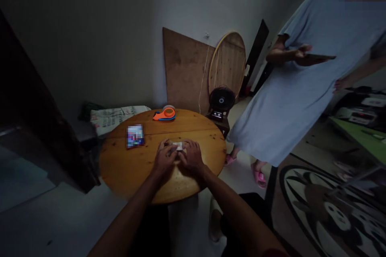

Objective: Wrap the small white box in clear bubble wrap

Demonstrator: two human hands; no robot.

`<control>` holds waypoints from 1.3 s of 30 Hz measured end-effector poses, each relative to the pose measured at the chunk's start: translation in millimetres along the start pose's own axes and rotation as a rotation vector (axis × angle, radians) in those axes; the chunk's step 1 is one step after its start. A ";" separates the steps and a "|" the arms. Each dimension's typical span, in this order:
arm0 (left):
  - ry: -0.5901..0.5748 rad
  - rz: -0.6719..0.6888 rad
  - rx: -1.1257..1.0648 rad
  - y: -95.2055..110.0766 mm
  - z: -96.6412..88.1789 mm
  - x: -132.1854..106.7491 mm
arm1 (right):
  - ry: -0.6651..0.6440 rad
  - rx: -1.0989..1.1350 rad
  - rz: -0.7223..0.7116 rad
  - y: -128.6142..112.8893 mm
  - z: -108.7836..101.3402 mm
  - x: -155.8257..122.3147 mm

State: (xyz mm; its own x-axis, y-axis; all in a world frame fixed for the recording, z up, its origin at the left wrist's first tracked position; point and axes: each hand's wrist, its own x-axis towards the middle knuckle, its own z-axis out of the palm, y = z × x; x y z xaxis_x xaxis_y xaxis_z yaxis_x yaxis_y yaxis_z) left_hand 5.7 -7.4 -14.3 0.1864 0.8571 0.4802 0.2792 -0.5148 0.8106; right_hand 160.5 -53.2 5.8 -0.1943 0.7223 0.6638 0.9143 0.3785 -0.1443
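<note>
Both hands are together over the round wooden table (135, 172), near its middle. Between them is a small, flat, whitish object (178, 145), mostly covered by fingers, so its kind cannot be made out. My left hand (164, 158) closes on its left side, and my right hand (191, 155) closes on its right side, with the thumbs close together on the near side. To the left on the tabletop lies a small rectangular item with a blurred blue, white and red face (135, 135). At the table's back edge rests an orange and blue tape dispenser (165, 114).
A person in a long light-blue dress (280, 100) stands at the right, holding a dark flat device (320, 56). Behind the table are a black fan (222, 99), a brown board (187, 68) and a round wooden top (228, 62) against the wall. A green table (362, 138) is at far right.
</note>
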 end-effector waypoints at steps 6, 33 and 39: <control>0.133 -0.041 0.008 3.4 -9.9 3.8 | 0.339 0.198 0.470 28.6 12.3 -2.9; 0.221 -0.351 -0.234 -14.8 -13.4 9.9 | 0.280 0.271 0.708 38.3 16.9 -3.0; 0.156 -0.317 -0.154 -13.6 -8.0 11.0 | 0.283 0.436 0.686 43.8 23.9 -2.9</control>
State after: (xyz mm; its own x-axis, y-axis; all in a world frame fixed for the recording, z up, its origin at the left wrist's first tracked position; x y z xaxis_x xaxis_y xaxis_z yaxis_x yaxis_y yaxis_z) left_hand -3.6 9.1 -17.4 -0.0355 0.9718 0.2329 0.1525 -0.2251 0.9623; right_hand 192.6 -24.8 -20.0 0.5005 0.7232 0.4759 0.5671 0.1415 -0.8114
